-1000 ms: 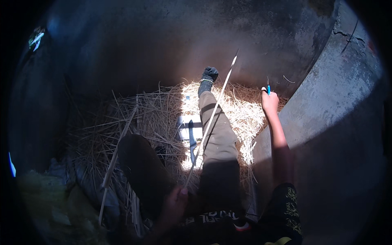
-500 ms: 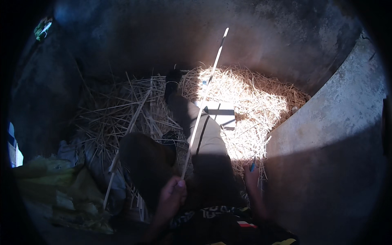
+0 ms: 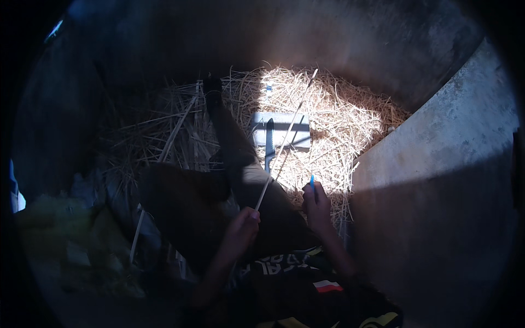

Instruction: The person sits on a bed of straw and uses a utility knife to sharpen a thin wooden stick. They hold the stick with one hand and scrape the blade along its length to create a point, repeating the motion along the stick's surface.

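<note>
My left hand point(image 3: 244, 225) is closed around the lower end of a long, thin pale strip point(image 3: 284, 141), like split cane or bamboo. The strip slants up and away to the right, over my outstretched leg and a block. My right hand point(image 3: 318, 208) is closed on a small blue tool point(image 3: 312, 181); only its blue upper part shows, so its exact kind is hidden. Just beyond my leg lies a dark-bladed knife point(image 3: 269, 136), its blade over a pale grey rectangular block point(image 3: 299, 131) in the sunlight.
Sunlit straw-like shavings point(image 3: 339, 126) heap around the block. Longer pale strips point(image 3: 178, 128) lie in shade at the left. A curved concrete wall point(image 3: 432, 153) rises on the right, and a dark wall stands behind. A yellowish sack point(image 3: 60, 229) lies at lower left.
My right hand has come up and left with the blue tool, nearer the strip. My left hand has moved slightly right and up; the strip's far end is lower. More of the knife shows.
</note>
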A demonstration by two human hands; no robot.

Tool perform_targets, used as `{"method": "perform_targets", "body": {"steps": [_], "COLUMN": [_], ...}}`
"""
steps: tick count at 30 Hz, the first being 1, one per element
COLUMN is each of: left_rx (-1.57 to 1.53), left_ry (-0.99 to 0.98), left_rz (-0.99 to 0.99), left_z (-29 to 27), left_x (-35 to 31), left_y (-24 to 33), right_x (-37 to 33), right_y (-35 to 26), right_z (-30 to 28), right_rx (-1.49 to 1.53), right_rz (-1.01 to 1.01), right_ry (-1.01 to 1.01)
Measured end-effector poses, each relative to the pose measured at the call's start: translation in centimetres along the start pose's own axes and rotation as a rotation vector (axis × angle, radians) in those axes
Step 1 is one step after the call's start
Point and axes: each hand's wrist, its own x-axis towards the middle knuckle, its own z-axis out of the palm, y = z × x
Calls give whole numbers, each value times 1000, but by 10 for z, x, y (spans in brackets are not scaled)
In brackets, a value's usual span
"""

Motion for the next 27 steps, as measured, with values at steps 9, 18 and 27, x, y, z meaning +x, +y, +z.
{"method": "perform_targets", "body": {"steps": [9, 18, 27], "left_rx": [442, 995, 1040], "left_ry": [-29, 15, 0], "left_rz": [295, -65, 318], "left_z": [10, 38, 39], "left_x": [10, -14, -18], "left_y": [-18, 16, 10], "right_x": [-28, -41, -2], "right_y": [-35, -50, -41], "right_z": [8, 8, -7], "right_rx": [-501, -726, -757], "right_rz": [-154, -384, -473], "right_ry": [-239, -359, -30]}}
